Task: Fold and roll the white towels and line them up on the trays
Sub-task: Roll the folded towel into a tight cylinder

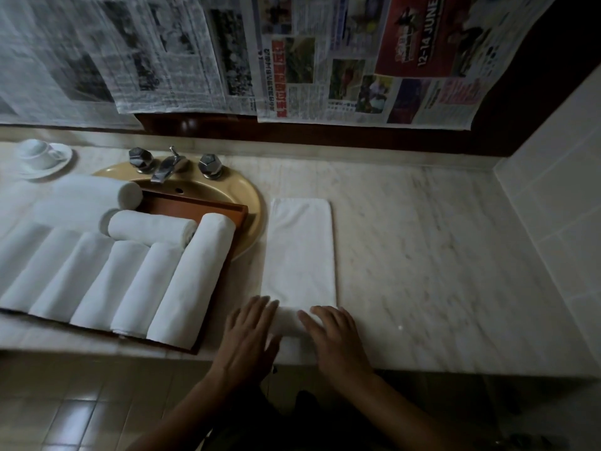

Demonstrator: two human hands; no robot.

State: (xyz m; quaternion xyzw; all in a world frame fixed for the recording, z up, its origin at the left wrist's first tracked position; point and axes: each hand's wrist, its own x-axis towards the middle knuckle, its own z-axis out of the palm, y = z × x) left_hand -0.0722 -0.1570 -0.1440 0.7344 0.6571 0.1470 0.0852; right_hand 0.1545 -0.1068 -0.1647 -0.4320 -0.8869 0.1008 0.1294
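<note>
A white towel (300, 252) lies folded into a long strip on the marble counter, with its near end turned into a short roll under my hands. My left hand (248, 333) rests flat on the roll's left end, fingers straight. My right hand (335, 336) presses on its right end the same way. To the left, a brown wooden tray (208, 206) sits over the sink and holds several rolled white towels (192, 278) side by side, with three more rolls (149, 227) lying across the back.
A yellow sink (250, 196) with a chrome faucet (166, 167) and two knobs lies under the tray. A white cup and saucer (40, 156) stand at the back left. Newspapers (325, 60) hang on the wall. A tiled wall (553, 206) bounds the counter's right side.
</note>
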